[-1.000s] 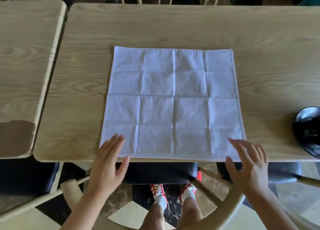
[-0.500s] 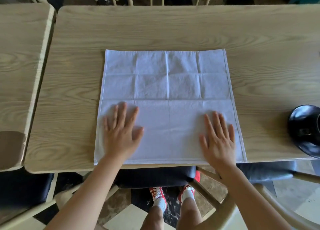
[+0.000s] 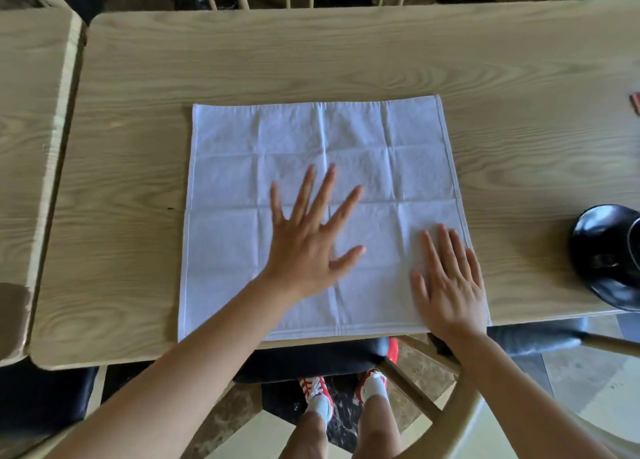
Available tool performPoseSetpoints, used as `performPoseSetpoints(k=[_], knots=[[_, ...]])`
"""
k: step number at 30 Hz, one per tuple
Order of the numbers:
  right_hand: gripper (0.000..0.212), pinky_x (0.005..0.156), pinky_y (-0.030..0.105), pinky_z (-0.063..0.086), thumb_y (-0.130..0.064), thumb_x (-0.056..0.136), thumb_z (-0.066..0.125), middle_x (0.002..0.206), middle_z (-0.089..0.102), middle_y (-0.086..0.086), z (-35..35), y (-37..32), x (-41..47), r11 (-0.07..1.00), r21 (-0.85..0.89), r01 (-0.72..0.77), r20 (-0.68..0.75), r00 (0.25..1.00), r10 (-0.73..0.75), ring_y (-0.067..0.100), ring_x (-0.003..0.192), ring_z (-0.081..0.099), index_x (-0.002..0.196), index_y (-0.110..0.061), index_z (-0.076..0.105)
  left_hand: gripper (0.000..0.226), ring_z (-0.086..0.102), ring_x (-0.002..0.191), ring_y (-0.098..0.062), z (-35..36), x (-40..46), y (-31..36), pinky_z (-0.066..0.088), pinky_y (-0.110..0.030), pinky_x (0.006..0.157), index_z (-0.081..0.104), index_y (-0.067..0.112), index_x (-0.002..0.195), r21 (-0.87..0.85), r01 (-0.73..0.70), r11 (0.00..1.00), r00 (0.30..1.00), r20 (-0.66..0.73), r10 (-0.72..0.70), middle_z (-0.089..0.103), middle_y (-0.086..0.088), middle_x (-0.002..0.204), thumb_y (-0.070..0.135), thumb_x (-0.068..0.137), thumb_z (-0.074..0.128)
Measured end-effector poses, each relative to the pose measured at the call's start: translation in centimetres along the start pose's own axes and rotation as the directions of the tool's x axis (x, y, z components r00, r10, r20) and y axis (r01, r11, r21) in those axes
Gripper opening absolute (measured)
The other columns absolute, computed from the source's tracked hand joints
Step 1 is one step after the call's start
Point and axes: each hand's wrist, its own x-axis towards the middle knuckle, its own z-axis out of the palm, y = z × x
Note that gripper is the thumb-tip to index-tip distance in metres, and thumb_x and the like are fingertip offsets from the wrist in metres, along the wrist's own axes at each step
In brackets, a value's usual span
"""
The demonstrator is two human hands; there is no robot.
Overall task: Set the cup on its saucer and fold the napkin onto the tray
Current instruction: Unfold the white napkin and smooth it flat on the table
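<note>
Light wood table (image 3: 346, 60) here, with a second table (image 3: 31, 129) butted up on the left and chair backs along the far side. White napkin (image 3: 242, 167) is spread out flat near the front edge, creases all over it. Left hand (image 3: 304, 247) lies flat on the middle of it, fingers splayed, gripping nothing. Right hand (image 3: 450, 285) is flat on the near right corner, fingers straight, a bit blurry. Shiny black dish (image 3: 602, 254) sits at the right edge, partly cut off.
</note>
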Motion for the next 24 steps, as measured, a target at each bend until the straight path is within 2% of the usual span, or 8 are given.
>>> performPoseSetpoints(k=[2,5,8,14,17,19,21,24], knots=[[0.062,0.116,0.034,0.002,-0.045,0.089,0.024,0.154,0.003,-0.004,0.0,0.0,0.0,1.000,0.006,-0.008,0.000,1.000,0.008,0.013,0.143,0.003,0.147,-0.028,0.011,0.072,0.008,0.143,-0.029,2.3,0.3,2.5,-0.003,-0.065,0.106,0.026,0.031,0.144,0.019,-0.244,0.969,0.967,0.073,0.243,0.016,-0.007,0.155,0.065,0.082,0.038],[0.063,0.116,0.033,0.001,-0.045,0.088,0.024,0.154,0.004,-0.003,0.0,0.0,-0.1,1.000,-0.008,-0.008,0.004,1.000,0.008,0.015,0.143,0.005,0.147,-0.027,0.013,0.074,0.011,0.143,-0.027,4.9,1.1,1.7,0.004,-0.070,0.105,0.027,0.032,0.143,0.049,-0.359,0.932,0.923,0.165,0.347,0.022,-0.005,0.154,0.067,0.079,0.040],[0.063,0.116,0.035,0.003,-0.046,0.089,0.022,0.154,0.005,-0.002,-0.1,0.1,-0.1,1.000,-0.011,-0.001,0.005,1.000,0.001,0.015,0.143,0.004,0.147,-0.025,0.014,0.075,0.018,0.141,-0.029,5.1,3.5,-2.9,0.015,-0.071,0.102,0.027,0.031,0.143,0.066,-0.326,0.943,0.930,0.200,0.308,0.025,-0.006,0.153,0.068,0.078,0.034],[0.063,0.117,0.034,0.000,-0.047,0.089,0.021,0.155,0.005,0.000,-0.2,0.2,0.0,1.000,-0.016,-0.006,0.033,0.999,0.007,0.016,0.144,0.002,0.147,-0.024,0.014,0.084,0.007,0.144,-0.026,2.6,7.4,-15.1,0.009,-0.064,0.107,0.010,0.038,0.144,0.119,-0.104,0.987,0.965,0.254,0.071,0.011,-0.003,0.157,0.082,0.073,0.007],[0.063,0.118,0.033,-0.002,-0.046,0.089,0.022,0.156,0.005,-0.001,-0.2,0.2,0.0,1.000,-0.007,-0.007,0.057,0.998,0.007,0.015,0.144,0.000,0.147,-0.024,0.013,0.082,0.006,0.144,-0.025,2.1,7.9,-18.3,0.007,-0.060,0.109,0.013,0.039,0.144,0.125,0.021,0.992,0.971,0.232,-0.050,0.009,-0.003,0.157,0.077,0.072,0.019],[0.062,0.118,0.033,-0.003,-0.047,0.090,0.021,0.156,0.007,0.001,-0.4,0.2,-0.1,1.000,0.009,0.009,0.069,0.998,-0.009,0.015,0.144,-0.001,0.147,-0.023,0.014,0.080,0.006,0.144,-0.023,2.3,8.0,-18.5,0.006,-0.060,0.109,0.014,0.039,0.144,0.130,0.036,0.991,0.973,0.220,-0.064,0.009,-0.002,0.157,0.074,0.072,0.023],[0.063,0.118,0.038,0.006,-0.049,0.090,0.023,0.155,0.017,0.005,-1.4,-0.3,0.1,1.000,0.022,0.006,0.052,0.999,-0.007,0.018,0.144,0.009,0.146,-0.021,0.022,0.079,0.004,0.144,-0.021,2.3,7.9,-18.3,0.004,-0.065,0.106,0.012,0.042,0.143,0.128,0.035,0.991,0.973,0.224,-0.064,0.006,0.000,0.158,0.074,0.072,0.023],[0.058,0.115,0.044,0.018,-0.045,0.091,0.027,0.150,0.030,0.012,-3.6,-3.2,3.6,0.993,0.108,0.040,-0.110,0.994,-0.028,0.027,0.140,0.024,0.140,-0.015,0.033,0.079,-0.001,0.144,-0.019,2.2,7.9,-18.2,0.002,-0.070,0.103,0.007,0.045,0.143,0.122,0.053,0.991,0.968,0.237,-0.081,0.001,0.002,0.158,0.076,0.072,0.020]])
